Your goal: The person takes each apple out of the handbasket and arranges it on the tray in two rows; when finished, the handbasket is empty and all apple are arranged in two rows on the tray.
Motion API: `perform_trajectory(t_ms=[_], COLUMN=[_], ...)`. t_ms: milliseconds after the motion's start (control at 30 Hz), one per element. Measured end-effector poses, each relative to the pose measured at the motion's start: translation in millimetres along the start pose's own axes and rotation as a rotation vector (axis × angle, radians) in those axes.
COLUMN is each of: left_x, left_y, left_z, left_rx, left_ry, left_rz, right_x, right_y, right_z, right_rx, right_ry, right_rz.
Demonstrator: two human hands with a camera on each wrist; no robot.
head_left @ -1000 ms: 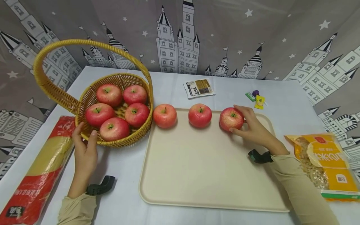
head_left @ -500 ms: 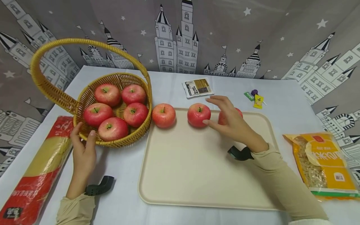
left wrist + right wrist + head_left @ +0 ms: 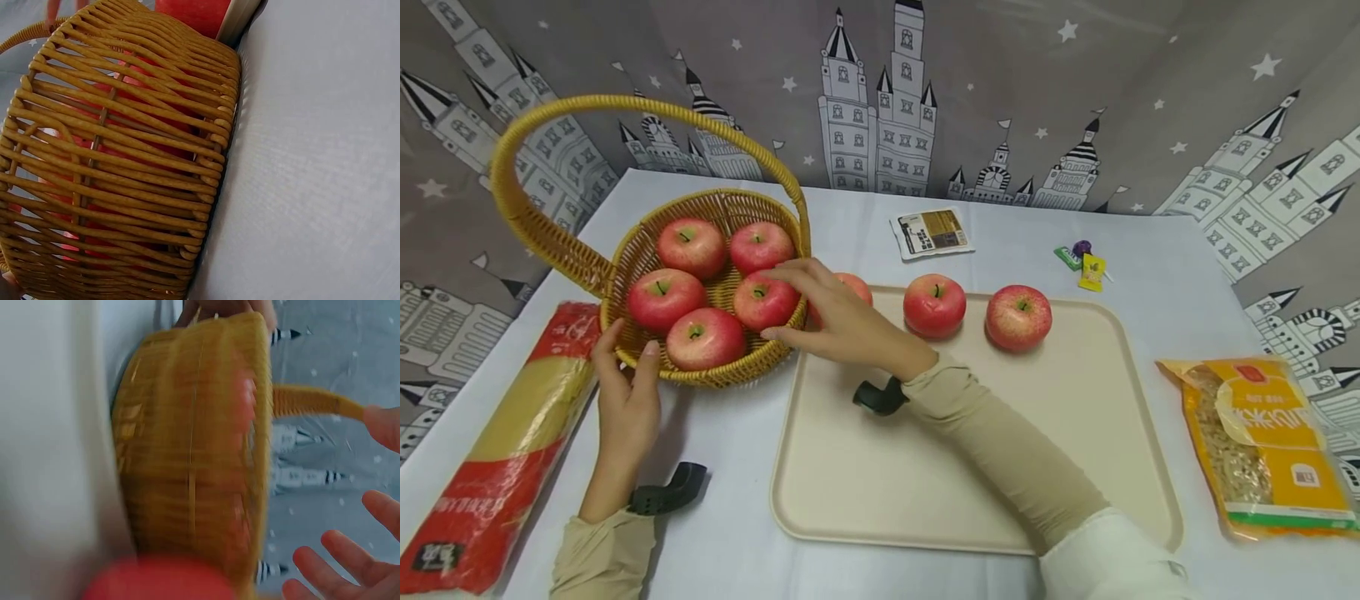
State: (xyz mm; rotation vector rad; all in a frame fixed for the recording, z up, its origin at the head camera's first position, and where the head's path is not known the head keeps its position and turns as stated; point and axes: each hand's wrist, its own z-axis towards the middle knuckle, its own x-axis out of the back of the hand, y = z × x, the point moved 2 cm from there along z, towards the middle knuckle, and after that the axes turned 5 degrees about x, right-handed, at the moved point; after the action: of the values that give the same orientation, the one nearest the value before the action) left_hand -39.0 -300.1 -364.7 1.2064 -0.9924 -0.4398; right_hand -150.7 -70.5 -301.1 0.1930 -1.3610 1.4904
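Note:
A yellow wicker basket with a tall handle stands at the left, holding several red apples. My left hand holds its near left rim between thumb and fingers. My right hand hovers over the basket's right rim with spread fingers and nothing in its grasp. Its fingertips overlap the rightmost apple inside. Beneath this hand, an apple at the tray's far left corner is partly hidden. Along the far edge of the beige tray sit a middle apple and a right one.
A long red and gold packet lies left of the basket. Behind the tray are a white and brown sachet and small candies. An orange bag lies at the right, and a castle-print curtain hangs behind the table.
My right hand has let go of the right apple on the tray and swept left, past the middle apple, to the basket. My left hand has stayed at the basket rim.

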Motion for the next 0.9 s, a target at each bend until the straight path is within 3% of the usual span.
perform_trajectory(t_ms=[133,333,433,600,700,900], left_x=[0.6,-0.2,0.6,1.2,1.9,1.5], left_y=[1.9,2.4,1.8,-0.7,-1.5,-0.2], left_z=[0.8,-0.7,-1.2,-2.1,-2.2,-0.9], left_rx=[-0.012,-0.005,-0.006,0.005,0.007,-0.008], left_ry=[0.004,-0.006,-0.002,-0.003,-0.003,-0.007], left_rz=[0.011,0.015,0.018,0.009,0.01,0.002], right_x=[-27,-52,-58,-65,-68,-67], right_y=[-9,-15,-17,-16,-14,-9], right_z=[30,61,71,74,72,67], right_rx=[0.027,0.024,-0.006,-0.025,0.0,0.072], right_ry=[-0.085,-0.237,-0.302,-0.4,-0.397,-0.245], right_rz=[-0.07,-0.278,-0.36,-0.381,-0.368,-0.377])
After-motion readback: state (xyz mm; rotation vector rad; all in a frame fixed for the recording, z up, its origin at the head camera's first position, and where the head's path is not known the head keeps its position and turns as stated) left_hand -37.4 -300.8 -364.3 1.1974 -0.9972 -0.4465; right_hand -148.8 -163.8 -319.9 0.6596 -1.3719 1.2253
